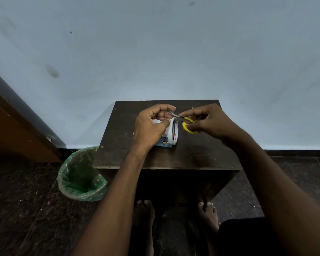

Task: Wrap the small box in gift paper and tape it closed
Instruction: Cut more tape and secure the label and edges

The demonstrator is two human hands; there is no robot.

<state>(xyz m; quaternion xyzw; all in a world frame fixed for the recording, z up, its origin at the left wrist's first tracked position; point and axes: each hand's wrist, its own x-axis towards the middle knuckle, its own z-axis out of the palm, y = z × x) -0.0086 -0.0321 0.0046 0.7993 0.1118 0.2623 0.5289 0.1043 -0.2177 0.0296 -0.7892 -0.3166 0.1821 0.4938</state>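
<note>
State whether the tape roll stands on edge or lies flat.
On edge: the tape roll shows its round side face and core, held upright by the left hand.

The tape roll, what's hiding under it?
Under the tape roll peeks a bit of printed blue-and-white paper, lying on the dark table. The left hand gripping the roll covers the rest, so whether the box is there can't be seen.

Dim, cool, even light; source not seen. Soft shadow on the wall left of the counter, whose top shows a faint sheen. Strong wide-angle bending toward the edges: skirting line bowed, forearms stretched. Centre fairly sharp; floor and lower corners dark, grainy, smeared.
</note>
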